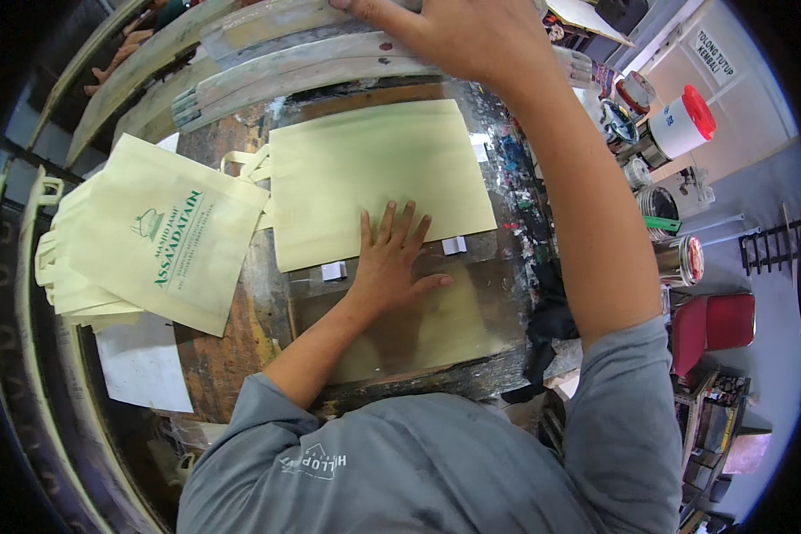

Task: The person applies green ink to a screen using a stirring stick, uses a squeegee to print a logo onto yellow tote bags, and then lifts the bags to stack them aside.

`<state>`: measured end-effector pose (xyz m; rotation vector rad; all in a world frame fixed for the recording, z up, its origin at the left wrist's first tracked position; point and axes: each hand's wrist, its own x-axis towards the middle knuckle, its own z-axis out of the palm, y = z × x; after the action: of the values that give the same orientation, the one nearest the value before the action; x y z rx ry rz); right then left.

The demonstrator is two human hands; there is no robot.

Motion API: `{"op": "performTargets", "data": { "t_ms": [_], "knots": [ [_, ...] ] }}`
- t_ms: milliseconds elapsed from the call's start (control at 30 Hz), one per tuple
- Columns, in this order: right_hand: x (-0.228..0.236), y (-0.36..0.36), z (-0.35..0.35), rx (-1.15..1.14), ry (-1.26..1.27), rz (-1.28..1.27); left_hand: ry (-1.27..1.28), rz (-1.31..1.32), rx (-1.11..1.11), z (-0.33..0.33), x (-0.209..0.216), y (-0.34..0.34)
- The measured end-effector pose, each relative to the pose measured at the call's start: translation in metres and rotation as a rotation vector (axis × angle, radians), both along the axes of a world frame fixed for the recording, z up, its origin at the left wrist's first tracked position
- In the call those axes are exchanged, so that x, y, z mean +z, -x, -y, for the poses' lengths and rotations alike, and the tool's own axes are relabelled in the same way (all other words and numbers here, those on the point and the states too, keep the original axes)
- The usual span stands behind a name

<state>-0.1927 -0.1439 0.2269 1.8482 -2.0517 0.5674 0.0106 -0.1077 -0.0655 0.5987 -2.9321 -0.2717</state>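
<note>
Currently the left hand (390,258) presses flat, fingers spread, on the blank cream bag (374,178) lying on the bench (240,347); the right hand (472,36) grips the wooden frame (285,67) beyond. Judged best: keep the bag squared and unwrinkled.

Off to the left lies a stack of pale yellow printed bags (151,245), fanned out, with a white sheet (144,365) just below it. Along the right edge of the paint-smeared table (240,356) stand open paint cans (681,260) and a white tub with a red lid (685,123). A red stool (714,325) sits lower right.
</note>
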Motion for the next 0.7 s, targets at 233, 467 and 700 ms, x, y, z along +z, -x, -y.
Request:
{"op": "performTargets", "data": {
  "t_ms": [233, 467, 700],
  "knots": [
    [0.003, -0.006, -0.008, -0.011, 0.058, -0.001, -0.087, -0.203, 0.104, 0.008, 0.012, -0.009],
    [-0.065, -0.016, -0.035, 0.015, 0.190, -0.219, -1.075, -1.259, 0.242, 0.089, 0.151, -0.091],
    [-0.162, -0.010, -0.068, 0.055, -0.231, 0.014, -0.694, -0.906, 0.435, 0.043, 0.007, -0.123]
  ]
}}
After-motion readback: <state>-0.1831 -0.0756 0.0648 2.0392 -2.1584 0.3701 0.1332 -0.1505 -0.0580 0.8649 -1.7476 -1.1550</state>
